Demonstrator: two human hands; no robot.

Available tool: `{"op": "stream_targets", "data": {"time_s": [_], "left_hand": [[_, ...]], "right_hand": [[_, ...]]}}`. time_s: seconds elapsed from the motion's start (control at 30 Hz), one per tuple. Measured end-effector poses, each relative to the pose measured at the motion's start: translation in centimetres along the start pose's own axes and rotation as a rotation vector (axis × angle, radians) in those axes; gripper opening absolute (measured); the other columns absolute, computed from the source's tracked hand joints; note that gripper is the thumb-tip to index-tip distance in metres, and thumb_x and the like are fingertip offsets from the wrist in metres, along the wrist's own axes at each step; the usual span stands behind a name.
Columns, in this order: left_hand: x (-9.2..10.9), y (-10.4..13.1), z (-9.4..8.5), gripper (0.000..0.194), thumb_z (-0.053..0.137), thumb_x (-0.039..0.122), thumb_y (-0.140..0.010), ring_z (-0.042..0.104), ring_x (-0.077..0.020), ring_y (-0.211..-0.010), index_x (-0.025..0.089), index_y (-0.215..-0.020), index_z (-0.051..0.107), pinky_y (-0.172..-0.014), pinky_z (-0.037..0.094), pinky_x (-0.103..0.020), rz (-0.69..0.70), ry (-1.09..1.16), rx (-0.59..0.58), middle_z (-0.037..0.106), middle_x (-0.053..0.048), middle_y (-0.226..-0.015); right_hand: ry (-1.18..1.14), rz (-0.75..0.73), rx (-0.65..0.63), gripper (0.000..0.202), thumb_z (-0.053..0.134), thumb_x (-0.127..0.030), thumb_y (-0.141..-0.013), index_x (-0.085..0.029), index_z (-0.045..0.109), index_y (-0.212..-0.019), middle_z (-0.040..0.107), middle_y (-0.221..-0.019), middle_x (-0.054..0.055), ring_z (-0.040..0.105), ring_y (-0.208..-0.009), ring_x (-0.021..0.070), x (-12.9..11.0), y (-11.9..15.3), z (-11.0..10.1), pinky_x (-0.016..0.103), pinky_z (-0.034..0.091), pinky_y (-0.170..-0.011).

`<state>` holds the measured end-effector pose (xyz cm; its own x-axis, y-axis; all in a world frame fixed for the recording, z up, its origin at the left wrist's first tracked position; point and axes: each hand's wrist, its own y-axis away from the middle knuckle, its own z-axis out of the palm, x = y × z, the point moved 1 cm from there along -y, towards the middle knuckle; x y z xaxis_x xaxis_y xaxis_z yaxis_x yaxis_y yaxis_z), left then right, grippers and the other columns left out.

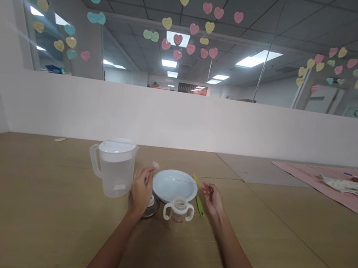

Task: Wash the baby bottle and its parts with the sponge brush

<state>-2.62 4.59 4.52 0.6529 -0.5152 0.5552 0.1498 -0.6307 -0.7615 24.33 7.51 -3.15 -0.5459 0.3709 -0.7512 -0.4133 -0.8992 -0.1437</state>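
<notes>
A small clear piece (156,165) is pinched at the fingertips of my left hand (142,190), above a dark round dish (152,210) with something white in it. Right of that hand lies a white oval bowl (174,187). In front of the bowl stands an open clear bottle with two white handles (179,212). My right hand (212,197) hovers right of the bowl, fingers curled together; what they hold, if anything, is too small to tell. Between bowl and right hand rests a green and yellow utensil (199,205).
A lidded clear pitcher (115,169) stands left of my left hand. At the far right, a pink cloth (323,186) bears a patterned cloth (357,187). A white wall (181,118) with windows above it closes off the table's back.
</notes>
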Motion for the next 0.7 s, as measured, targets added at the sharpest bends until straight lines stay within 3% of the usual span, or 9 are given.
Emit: {"op": "stream_targets", "data": {"time_s": [0.17,0.33,0.53,0.7], "left_hand": [[1.6,0.2,2.2,0.031,0.039,0.035,-0.091,0.058,-0.0186,-0.092,0.020,-0.100,0.064,-0.083,0.046,-0.031,0.057,0.102,-0.085,0.066,-0.006,-0.098],[1.3,1.4,4.1,0.031,0.037,0.032,-0.092,0.058,-0.0175,-0.095,0.023,-0.107,0.063,-0.088,0.045,-0.031,0.137,0.122,-0.164,0.066,-0.005,-0.102],[0.2,2.5,4.8,0.030,0.038,0.031,-0.092,0.058,-0.0167,-0.097,0.022,-0.102,0.065,-0.090,0.043,-0.031,0.183,0.166,-0.220,0.068,-0.003,-0.101],[-0.4,2.9,5.2,0.030,0.040,0.032,-0.092,0.058,-0.0179,-0.095,0.021,-0.099,0.066,-0.089,0.043,-0.033,0.202,0.114,-0.304,0.069,-0.003,-0.098]], "right_hand": [[-0.180,0.025,-0.001,0.019,0.059,-0.013,-0.074,-0.020,0.047,-0.061,0.054,-0.051,-0.006,0.055,-0.044,0.0066,-0.7,-0.5,-0.6,0.013,0.050,-0.040],[-0.306,0.055,0.005,0.021,0.059,-0.008,-0.072,-0.019,0.044,-0.061,0.050,-0.049,-0.009,0.049,-0.039,0.0018,-1.1,-0.7,-1.1,0.008,0.045,-0.040],[-0.401,0.100,-0.056,0.023,0.063,-0.014,-0.072,-0.019,0.042,-0.064,0.050,-0.052,-0.009,0.049,-0.041,0.0020,-1.4,-0.3,-0.8,0.010,0.043,-0.038],[-0.349,0.103,-0.066,0.024,0.066,-0.018,-0.071,-0.019,0.043,-0.064,0.053,-0.054,-0.009,0.052,-0.044,0.0026,-1.6,0.1,0.0,0.011,0.046,-0.042]]}}
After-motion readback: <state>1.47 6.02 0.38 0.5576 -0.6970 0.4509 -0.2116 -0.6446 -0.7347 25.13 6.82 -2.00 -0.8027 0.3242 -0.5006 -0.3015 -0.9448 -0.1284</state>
